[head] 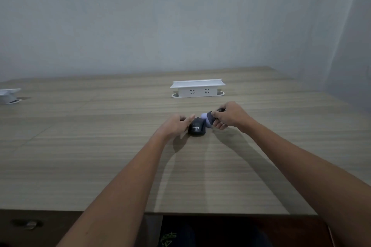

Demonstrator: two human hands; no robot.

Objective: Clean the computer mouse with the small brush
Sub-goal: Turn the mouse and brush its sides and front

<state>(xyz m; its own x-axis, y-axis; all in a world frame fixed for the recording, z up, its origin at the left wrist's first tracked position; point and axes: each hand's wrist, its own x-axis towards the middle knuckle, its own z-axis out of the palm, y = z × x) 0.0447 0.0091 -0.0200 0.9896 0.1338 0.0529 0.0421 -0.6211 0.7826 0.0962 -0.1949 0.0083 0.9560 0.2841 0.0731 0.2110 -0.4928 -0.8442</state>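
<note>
A black computer mouse (197, 128) with pale lettering lies on the wooden table (100, 156) at mid-distance. My left hand (176, 124) rests against its left side, thumb along the top edge, holding it steady. My right hand (228, 115) is closed around a small brush (209, 118) with a dark body. The brush's pale, rounded head (205, 116) sits at the mouse's far right corner, touching or nearly touching it. Most of the brush handle is hidden inside my fingers.
A white pop-up socket box (197, 88) stands behind my hands, near the wall. A second white box (9, 95) is partly visible at the far left edge. The table's front edge (220, 214) runs close to my body.
</note>
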